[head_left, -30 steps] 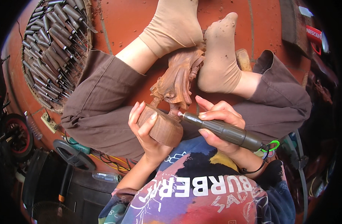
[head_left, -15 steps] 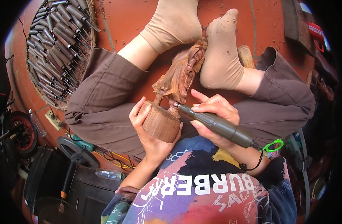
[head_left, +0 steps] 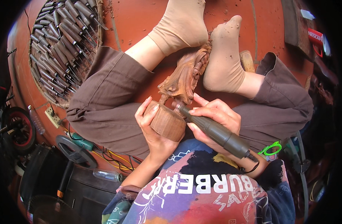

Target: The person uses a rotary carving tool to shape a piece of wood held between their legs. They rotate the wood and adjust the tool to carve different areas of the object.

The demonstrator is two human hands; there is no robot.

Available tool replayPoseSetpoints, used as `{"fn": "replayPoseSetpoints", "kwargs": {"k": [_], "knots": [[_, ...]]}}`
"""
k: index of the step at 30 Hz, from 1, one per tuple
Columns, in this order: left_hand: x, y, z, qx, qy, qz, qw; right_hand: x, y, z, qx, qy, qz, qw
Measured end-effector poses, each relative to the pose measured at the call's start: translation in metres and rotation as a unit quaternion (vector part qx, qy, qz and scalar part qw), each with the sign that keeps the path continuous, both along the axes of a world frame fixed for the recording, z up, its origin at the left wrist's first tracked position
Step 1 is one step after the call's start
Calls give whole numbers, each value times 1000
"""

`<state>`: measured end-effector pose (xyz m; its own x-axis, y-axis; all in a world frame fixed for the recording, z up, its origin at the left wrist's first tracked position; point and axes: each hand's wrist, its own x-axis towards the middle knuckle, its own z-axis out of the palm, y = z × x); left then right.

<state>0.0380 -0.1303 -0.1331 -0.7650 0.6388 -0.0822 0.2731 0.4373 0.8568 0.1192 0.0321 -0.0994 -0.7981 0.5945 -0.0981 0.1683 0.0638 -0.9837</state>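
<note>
A wooden carving (head_left: 184,76) with a rough, folded upper part and a smooth round base lies aslant between my feet and hands. My left hand (head_left: 156,140) is closed round the base from below, thumb and fingers against its side. My right hand (head_left: 223,115) grips a dark rotary carving tool (head_left: 225,137) like a pen. The tool's tip is at the narrow, cut-through part just above the base; whether it touches the wood I cannot tell. The carving's far end rests between my two socked feet (head_left: 225,56).
A round woven basket (head_left: 35,76) full of wood-handled chisels (head_left: 62,48) stands at the far left. Near it lie a power strip (head_left: 53,116), a green power tool (head_left: 79,141), cords and a plastic bottle (head_left: 107,175). A red mug (head_left: 316,39) is at the far right. Wood chips dot the tiled floor (head_left: 268,26).
The whole view has shifted slightly. The rotary tool has tilted, its rear end swinging toward my body. Both hands keep their holds.
</note>
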Motion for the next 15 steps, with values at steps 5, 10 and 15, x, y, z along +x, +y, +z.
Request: {"fn": "replayPoseSetpoints", "kwargs": {"k": [5,10,15], "knots": [[-3,2,3,-5,7,-3,1000,-2,8,3,-29,-3,9,1000],[-8,7,8,2,-15,24,1000,7,6,-15,-76,56,26,995],[-11,5,12,-2,-75,40,996,9,4,-26,-132,69,-17,989]]}}
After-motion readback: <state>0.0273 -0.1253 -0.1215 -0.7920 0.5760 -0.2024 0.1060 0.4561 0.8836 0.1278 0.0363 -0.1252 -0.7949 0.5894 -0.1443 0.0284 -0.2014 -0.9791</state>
